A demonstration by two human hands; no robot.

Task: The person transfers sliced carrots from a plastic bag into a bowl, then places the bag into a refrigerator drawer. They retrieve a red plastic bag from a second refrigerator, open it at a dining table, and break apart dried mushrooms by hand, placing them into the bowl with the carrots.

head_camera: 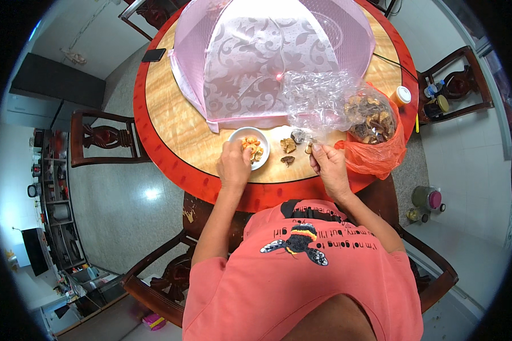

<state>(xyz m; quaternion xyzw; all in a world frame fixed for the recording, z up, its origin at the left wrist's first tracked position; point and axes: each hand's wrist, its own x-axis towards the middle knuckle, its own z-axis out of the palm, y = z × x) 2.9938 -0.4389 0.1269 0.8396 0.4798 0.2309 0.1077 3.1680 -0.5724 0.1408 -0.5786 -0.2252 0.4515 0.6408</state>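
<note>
My left hand [234, 164] is at the left rim of a small white bowl [266, 144], its fingertips at the orange dried pieces [251, 147] inside; whether they grip one is hidden. Between finger and thumb, my right hand [329, 168] pinches a small dried mushroom [309, 148]. Several dried mushrooms [288, 145] lie on the tabletop between bowl and hand. A clear plastic bag [318, 100] full of dried mushrooms [373, 119] rests in a red plastic bag [377, 160] to the right, its crumpled mouth reaching toward my right hand.
A pink mesh food cover [273, 64] spans the back of the round table [175, 145]. A black phone [153, 55] lies at the left edge, and a white-lidded jar [401, 96] stands at the right. Wooden chairs [106, 161] surround the table; one at right [473, 106] holds jars.
</note>
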